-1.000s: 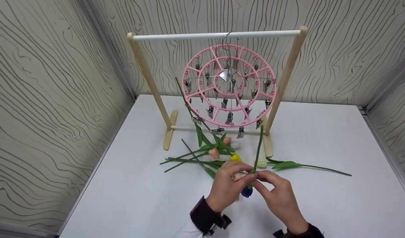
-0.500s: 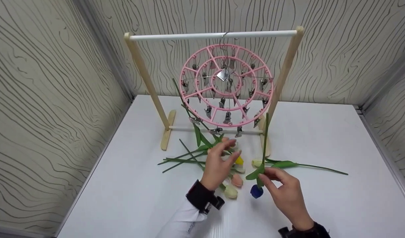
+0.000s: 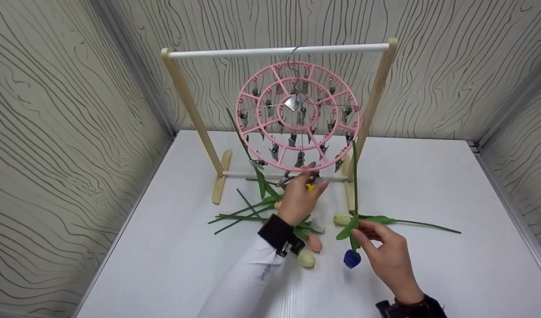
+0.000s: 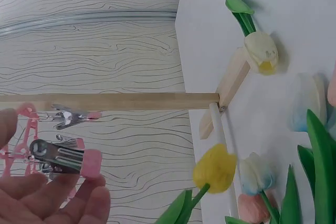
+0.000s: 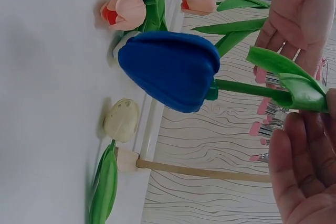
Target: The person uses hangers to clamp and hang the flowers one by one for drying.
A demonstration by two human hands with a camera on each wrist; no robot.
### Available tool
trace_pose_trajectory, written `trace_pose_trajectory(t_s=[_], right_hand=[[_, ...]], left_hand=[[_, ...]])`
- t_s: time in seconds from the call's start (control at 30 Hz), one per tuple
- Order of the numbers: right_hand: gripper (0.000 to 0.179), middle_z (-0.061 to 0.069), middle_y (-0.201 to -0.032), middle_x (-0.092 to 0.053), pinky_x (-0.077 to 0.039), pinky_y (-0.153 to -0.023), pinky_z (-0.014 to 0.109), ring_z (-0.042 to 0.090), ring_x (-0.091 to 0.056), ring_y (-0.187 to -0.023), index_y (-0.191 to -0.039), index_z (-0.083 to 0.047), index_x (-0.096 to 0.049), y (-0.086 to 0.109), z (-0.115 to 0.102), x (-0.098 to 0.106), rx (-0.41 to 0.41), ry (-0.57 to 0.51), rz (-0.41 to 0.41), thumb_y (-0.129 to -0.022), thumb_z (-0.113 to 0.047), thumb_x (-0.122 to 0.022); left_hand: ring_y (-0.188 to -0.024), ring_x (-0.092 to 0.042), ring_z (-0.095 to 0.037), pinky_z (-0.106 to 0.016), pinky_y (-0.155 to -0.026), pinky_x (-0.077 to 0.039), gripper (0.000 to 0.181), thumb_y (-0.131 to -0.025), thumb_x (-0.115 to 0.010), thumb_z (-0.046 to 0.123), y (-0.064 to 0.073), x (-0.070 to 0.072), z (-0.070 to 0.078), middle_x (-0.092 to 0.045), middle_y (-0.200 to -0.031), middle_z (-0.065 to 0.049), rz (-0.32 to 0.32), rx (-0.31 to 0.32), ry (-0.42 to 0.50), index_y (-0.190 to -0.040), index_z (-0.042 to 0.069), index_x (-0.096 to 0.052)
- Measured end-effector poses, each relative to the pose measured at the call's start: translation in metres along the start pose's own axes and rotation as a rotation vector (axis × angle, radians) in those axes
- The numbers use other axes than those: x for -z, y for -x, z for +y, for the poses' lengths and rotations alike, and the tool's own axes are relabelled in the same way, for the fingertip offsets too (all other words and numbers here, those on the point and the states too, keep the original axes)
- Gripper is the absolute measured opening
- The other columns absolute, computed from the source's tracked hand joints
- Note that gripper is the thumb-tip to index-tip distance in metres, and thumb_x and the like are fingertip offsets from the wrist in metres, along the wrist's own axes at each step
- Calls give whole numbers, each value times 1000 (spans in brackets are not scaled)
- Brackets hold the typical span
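In the head view my left hand (image 3: pixel 298 199) reaches up to the front rim of a pink round clip hanger (image 3: pixel 270 164). The left wrist view shows a metal clip with pink tips (image 4: pixel 65 158) between its spread thumb and bent fingers; no clear pinch shows. My right hand (image 3: pixel 387 251) pinches the stem of a blue tulip (image 3: pixel 352 259) by its leaves, flower down and stem end up. Near the left hand is a yellow tulip (image 4: pixel 215 168), partly hidden in the head view. Another stem (image 3: pixel 236 123) slants through a clip at the hanger's front left.
A wooden stand with a white rod (image 3: pixel 235 54) carries the hanger. Several tulips lie on the white table (image 3: pixel 164 256), among them a cream tulip (image 3: pixel 306 259) and a peach tulip (image 3: pixel 314 243). A pale yellow tulip (image 3: pixel 342 219) lies by the stand's right foot.
My left hand let go of the blue tulip and moved up to the hanger's front clips. The right hand kept the tulip and shifted slightly right. The yellow tulip's flower moved back towards the hanger.
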State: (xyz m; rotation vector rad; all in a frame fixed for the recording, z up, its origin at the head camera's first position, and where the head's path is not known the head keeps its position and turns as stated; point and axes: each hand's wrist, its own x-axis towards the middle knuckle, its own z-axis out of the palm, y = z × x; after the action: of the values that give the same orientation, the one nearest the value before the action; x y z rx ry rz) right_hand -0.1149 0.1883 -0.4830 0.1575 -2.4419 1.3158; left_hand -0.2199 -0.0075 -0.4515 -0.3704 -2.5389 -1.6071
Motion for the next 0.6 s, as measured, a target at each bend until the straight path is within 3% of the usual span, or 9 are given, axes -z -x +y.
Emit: trace_pose_trajectory(t_s=[0.1,0.2,0.33,0.6], right_hand=[[19,-6,-93,-73,-53,-68,15,1,-66,-76,-104,-13,-72,0,1,1,-5,-1,1,-86,-12,-75],[19,-6,-94,-73,-53,-68,14,1,-66,-76,-104,-13,-72,-1,2,1,-1,-3,2,-86,-12,-75],[19,-5,-94,-73,-52,-69,12,1,-66,-77,-104,-13,-72,-2,4,0,8,8,7,-86,-12,-75],[18,-3,-95,-73,-53,-70,12,1,-66,-78,-103,-12,-72,-9,6,-3,-10,7,4,-86,-13,-75]], left_hand=[[-86,-64,-13,-20,-69,-49,31,-95,-63,37,-7,-4,1,-72,-102,-5,16,-29,-35,-115,13,-69],[-69,-55,-8,-19,-60,-42,20,-94,-65,35,-12,-3,2,-67,-82,0,27,-41,-60,-93,16,-71],[-68,-57,-3,-18,-60,-46,15,-92,-67,31,-15,-1,4,-68,-82,3,11,-20,-51,-95,17,-72],[-80,-72,-12,-20,-73,-57,15,-96,-61,12,-15,2,8,-73,-96,-7,-131,35,202,-106,5,-70]])
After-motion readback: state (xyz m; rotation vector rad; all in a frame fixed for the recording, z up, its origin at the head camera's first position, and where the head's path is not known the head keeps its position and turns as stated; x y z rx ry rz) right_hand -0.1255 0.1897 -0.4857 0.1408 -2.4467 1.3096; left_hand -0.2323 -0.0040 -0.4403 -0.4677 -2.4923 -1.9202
